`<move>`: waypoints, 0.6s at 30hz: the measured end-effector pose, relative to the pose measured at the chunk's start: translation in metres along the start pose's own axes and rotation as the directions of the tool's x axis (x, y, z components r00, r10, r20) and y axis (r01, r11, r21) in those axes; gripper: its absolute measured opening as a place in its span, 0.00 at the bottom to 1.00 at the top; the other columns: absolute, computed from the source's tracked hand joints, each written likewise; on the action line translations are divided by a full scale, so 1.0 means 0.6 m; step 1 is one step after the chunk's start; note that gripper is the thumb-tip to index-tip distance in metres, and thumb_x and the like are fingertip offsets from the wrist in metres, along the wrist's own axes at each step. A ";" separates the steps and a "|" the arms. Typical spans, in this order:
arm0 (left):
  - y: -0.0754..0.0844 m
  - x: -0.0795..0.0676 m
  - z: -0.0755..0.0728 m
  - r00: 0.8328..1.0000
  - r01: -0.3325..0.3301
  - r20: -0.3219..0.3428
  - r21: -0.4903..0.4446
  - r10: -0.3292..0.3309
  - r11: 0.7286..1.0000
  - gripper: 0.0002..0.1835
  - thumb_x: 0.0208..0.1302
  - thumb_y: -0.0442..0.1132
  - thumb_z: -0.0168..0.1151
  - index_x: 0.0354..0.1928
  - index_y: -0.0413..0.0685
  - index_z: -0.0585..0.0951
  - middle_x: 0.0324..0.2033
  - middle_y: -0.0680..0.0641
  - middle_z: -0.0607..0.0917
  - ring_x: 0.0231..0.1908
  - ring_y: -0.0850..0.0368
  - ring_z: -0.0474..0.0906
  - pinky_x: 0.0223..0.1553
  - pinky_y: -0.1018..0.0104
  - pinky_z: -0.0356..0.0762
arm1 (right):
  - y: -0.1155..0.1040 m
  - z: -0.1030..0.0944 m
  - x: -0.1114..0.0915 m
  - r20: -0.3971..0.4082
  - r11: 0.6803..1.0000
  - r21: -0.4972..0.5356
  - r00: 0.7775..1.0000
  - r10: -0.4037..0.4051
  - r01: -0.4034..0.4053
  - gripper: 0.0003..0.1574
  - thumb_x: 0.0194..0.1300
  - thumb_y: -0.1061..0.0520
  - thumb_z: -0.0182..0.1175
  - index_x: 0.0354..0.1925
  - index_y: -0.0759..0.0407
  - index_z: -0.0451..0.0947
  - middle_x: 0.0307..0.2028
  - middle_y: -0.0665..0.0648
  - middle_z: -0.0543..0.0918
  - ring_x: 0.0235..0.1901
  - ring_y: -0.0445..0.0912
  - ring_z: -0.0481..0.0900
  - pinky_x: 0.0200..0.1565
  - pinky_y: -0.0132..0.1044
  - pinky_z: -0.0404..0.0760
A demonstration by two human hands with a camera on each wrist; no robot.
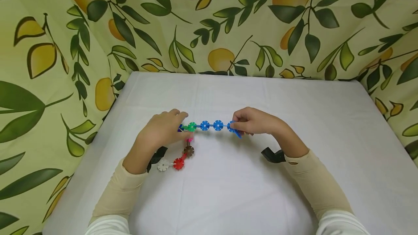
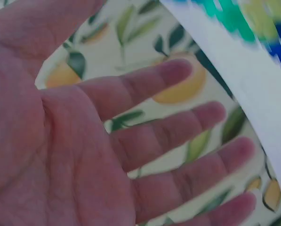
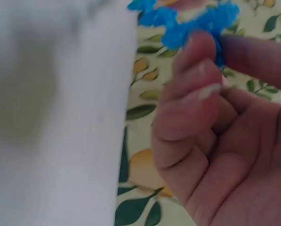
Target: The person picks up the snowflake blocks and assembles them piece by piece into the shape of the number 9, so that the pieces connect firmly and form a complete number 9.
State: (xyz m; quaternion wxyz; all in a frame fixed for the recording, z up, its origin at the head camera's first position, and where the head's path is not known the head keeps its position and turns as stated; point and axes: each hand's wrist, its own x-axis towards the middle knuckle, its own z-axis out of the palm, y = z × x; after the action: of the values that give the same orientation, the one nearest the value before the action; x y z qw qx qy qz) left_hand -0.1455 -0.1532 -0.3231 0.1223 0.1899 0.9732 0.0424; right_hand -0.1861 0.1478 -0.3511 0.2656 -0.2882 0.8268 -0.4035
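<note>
A chain of notched plastic discs crosses the table, with blue discs [image 1: 218, 125] on the right and a green disc [image 1: 192, 127] farther left. My right hand [image 1: 256, 120] pinches the chain's blue right end between thumb and fingers; the right wrist view shows the blue discs [image 3: 204, 23] at the fingertips. My left hand [image 1: 164, 128] is over the chain's left part, its fingers [image 2: 154, 139] spread and straight with nothing in them. Partly hidden beside that hand are a dark blue and a pink disc. From there a brown disc [image 1: 188, 151], a red disc [image 1: 178, 164] and a white disc [image 1: 163, 165] trail toward me.
A white cloth covers the table [image 1: 228, 191]. Behind it and along the sides hangs a curtain [image 1: 222, 28] printed with leaves and fruit. Black wrist mounts [image 1: 273, 155] stick out from both wrists near the tabletop.
</note>
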 end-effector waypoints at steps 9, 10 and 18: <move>-0.048 0.007 -0.011 0.967 0.210 0.136 0.048 -0.215 0.976 0.39 0.60 0.58 0.69 0.64 0.38 0.72 0.47 0.38 0.83 0.41 0.42 0.81 0.36 0.49 0.79 | 0.031 -0.003 0.012 0.338 0.953 -0.293 0.925 0.174 -0.072 0.20 0.72 0.52 0.59 0.23 0.59 0.80 0.19 0.51 0.78 0.18 0.40 0.68 0.24 0.32 0.68; -0.054 0.006 -0.009 0.961 0.229 0.149 0.046 -0.233 0.972 0.39 0.61 0.58 0.68 0.65 0.38 0.72 0.47 0.38 0.83 0.40 0.42 0.81 0.35 0.50 0.79 | 0.030 0.000 0.013 0.330 0.948 -0.307 0.926 0.184 -0.079 0.20 0.72 0.51 0.60 0.24 0.58 0.80 0.19 0.51 0.78 0.18 0.40 0.69 0.24 0.33 0.68; -0.096 -0.016 0.033 0.934 0.272 0.255 -0.044 -0.252 0.961 0.35 0.63 0.55 0.67 0.61 0.33 0.74 0.42 0.37 0.84 0.35 0.46 0.78 0.34 0.53 0.77 | 0.013 0.036 0.008 0.255 0.880 -0.417 0.900 0.353 -0.227 0.31 0.62 0.36 0.68 0.17 0.57 0.76 0.14 0.53 0.79 0.13 0.43 0.71 0.19 0.33 0.68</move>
State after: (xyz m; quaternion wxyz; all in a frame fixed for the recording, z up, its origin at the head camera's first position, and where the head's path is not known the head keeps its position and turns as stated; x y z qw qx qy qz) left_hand -0.1528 -0.2093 -0.3475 0.2541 0.0574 0.9646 0.0398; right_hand -0.1768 0.1370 -0.3701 0.3955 -0.2671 0.8677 -0.1391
